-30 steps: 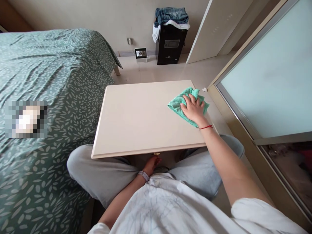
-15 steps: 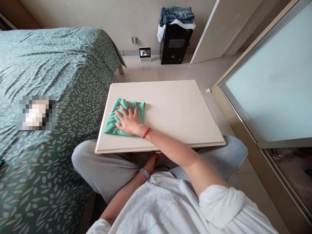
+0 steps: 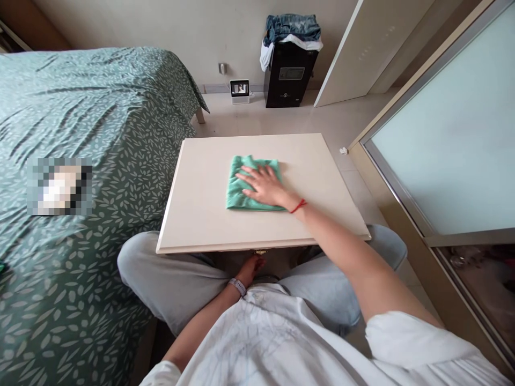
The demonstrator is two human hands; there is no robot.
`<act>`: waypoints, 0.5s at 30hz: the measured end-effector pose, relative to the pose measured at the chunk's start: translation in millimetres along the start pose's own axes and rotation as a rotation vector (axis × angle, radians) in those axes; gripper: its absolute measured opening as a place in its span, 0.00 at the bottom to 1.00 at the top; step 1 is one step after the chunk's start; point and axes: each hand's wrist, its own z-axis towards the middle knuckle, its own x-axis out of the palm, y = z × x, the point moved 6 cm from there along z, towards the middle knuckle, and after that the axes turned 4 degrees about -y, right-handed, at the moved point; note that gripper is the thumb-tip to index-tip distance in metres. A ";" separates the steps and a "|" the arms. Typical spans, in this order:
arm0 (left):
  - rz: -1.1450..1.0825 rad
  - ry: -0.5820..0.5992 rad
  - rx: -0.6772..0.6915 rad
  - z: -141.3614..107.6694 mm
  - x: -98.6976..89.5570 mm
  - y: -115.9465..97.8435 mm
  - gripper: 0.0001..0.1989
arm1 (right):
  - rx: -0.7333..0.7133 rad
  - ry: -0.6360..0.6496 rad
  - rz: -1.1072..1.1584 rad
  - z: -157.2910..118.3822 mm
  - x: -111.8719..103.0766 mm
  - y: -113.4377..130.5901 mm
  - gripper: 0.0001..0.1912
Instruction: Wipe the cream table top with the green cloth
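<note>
My right hand (image 3: 263,185), a red string round its wrist, lies flat with fingers spread on a folded green cloth (image 3: 237,190). The cloth rests near the middle of a cream tabletop (image 3: 197,198), partly hidden by the hand. Below the near edge of the tabletop is my left hand (image 3: 251,266), with a banded watch at its wrist. It is close to a small brass-coloured fitting (image 3: 260,252) under that edge. The left fingers are partly in shadow, so their grip is unclear.
A bed with a green leaf-patterned sheet (image 3: 132,134) stands to the left. Beyond the table are a small screen device (image 3: 240,92) and a black cabinet (image 3: 287,80) topped with jeans (image 3: 292,27). Sliding frosted panels (image 3: 450,139) run along the right.
My right hand has slid the green cloth rightward and slightly away from me, from the tabletop's left side to its middle. My left hand has stayed in place.
</note>
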 end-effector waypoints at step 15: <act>0.040 -0.040 0.012 3.6 0.6 -1.8 0.21 | 0.864 -0.443 -0.224 -166.1 -8.8 -78.0 0.39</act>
